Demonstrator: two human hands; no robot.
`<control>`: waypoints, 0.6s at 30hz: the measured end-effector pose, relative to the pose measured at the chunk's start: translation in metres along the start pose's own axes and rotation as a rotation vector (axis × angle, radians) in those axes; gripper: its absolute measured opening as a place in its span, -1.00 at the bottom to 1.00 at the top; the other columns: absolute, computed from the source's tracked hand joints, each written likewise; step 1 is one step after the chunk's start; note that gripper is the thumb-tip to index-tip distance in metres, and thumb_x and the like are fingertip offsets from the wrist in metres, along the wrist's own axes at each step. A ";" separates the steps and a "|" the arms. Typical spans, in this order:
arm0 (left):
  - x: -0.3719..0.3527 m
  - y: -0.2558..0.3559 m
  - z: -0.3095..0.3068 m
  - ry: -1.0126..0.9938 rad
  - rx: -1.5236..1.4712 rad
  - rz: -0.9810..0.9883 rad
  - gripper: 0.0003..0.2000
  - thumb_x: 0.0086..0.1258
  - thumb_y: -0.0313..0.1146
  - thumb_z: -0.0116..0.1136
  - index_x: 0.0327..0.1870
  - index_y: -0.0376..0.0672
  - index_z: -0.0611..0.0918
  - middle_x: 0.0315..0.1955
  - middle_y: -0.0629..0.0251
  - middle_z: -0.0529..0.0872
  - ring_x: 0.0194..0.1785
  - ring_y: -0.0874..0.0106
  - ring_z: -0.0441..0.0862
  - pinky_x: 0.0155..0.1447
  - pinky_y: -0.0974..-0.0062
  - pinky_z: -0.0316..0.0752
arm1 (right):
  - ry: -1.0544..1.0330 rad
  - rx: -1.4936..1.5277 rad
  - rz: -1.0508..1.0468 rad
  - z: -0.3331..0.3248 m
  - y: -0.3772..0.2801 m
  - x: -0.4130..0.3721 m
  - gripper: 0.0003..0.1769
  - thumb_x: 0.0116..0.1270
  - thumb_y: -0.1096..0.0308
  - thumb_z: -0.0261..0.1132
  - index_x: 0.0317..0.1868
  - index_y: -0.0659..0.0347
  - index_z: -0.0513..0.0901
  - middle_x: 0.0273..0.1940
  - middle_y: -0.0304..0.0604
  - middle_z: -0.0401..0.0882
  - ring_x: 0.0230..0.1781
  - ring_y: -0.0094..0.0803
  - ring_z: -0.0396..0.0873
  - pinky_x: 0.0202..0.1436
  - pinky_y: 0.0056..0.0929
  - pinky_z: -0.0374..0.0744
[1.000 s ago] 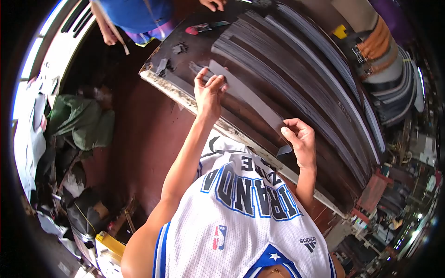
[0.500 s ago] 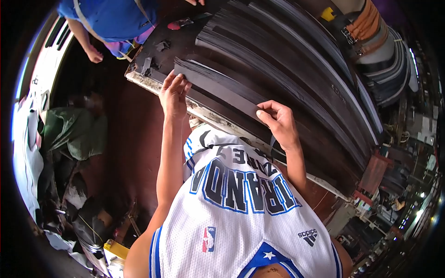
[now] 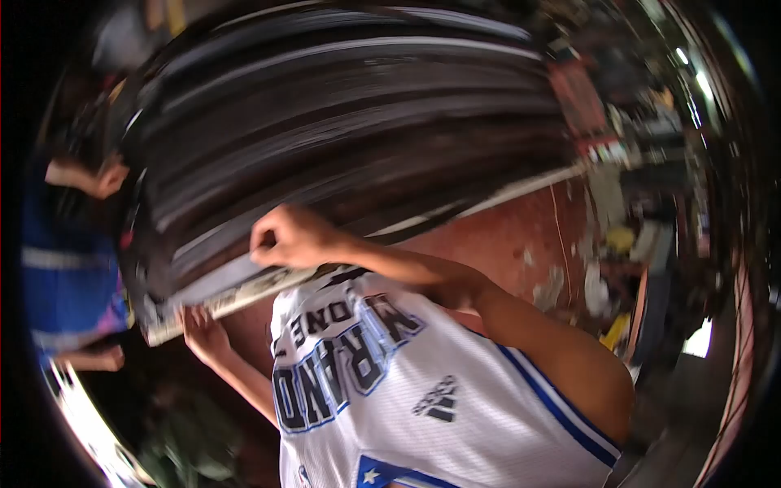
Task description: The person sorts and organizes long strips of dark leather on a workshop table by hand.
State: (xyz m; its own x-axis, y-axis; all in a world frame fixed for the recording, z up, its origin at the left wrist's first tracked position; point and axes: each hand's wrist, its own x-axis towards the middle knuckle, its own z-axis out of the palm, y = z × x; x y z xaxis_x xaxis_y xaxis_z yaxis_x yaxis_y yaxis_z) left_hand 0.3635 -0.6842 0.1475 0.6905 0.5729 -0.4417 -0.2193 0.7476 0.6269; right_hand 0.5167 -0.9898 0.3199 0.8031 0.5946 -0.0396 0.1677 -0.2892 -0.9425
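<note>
Dark flat strips (image 3: 358,138) lie in long stacked rows across the table, blurred by motion. A paler grey strip (image 3: 215,281) runs along the near edge. My left hand (image 3: 205,333) is at this strip's left end, its fingertips by the table edge; blur hides whether they grip. Over the near rows, my right hand (image 3: 293,236) is curled, thumb and forefinger bent together in a ring. Whatever it pinches, if anything, cannot be made out.
The table's pale, worn edge (image 3: 488,199) slants up to the right. A person in blue (image 3: 69,285) stands at the left, one hand (image 3: 110,177) near the strips. A reddish block (image 3: 579,98) sits at the far right end, with clutter beyond it.
The view has swung, so the table now slopes the other way. My right hand has left the strip's right part and come across leftward, closer to my left hand.
</note>
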 end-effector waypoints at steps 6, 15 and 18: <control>0.005 0.023 -0.013 -0.114 -0.165 -0.136 -0.82 0.41 -0.54 0.12 -0.02 -0.37 0.58 -0.13 0.11 0.70 -0.09 0.32 0.63 0.05 0.44 0.61 | -0.041 -0.001 0.098 0.005 -0.015 -0.002 -0.85 0.02 0.35 0.40 -0.46 0.27 0.71 -0.45 -0.07 0.72 -0.44 -0.29 0.69 -0.26 -0.34 0.60; 0.010 0.046 0.015 -0.071 -0.107 -0.080 -0.85 0.35 -0.62 0.15 -0.09 -0.37 0.58 -0.19 0.09 0.69 -0.15 0.30 0.66 -0.04 0.47 0.67 | -0.037 0.043 0.090 0.006 -0.010 -0.004 -0.85 0.10 0.37 0.40 -0.38 0.29 0.71 -0.40 -0.03 0.73 -0.41 -0.28 0.68 -0.24 -0.34 0.59; 0.012 0.048 0.015 -0.106 -0.124 -0.093 -0.85 0.35 -0.63 0.15 -0.10 -0.37 0.59 -0.22 0.07 0.70 -0.18 0.29 0.67 -0.04 0.45 0.68 | -0.030 0.044 0.060 0.003 -0.009 -0.005 -0.88 0.11 0.40 0.38 -0.41 0.29 0.68 -0.44 -0.07 0.71 -0.43 -0.29 0.67 -0.28 -0.36 0.58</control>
State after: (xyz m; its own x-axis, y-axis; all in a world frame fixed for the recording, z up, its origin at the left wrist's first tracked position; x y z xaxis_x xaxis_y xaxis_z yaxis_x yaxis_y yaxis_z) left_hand 0.3718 -0.6464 0.1819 0.7791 0.4656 -0.4197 -0.2297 0.8350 0.5000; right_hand 0.5089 -0.9879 0.3280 0.7935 0.5992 -0.1061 0.0938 -0.2927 -0.9516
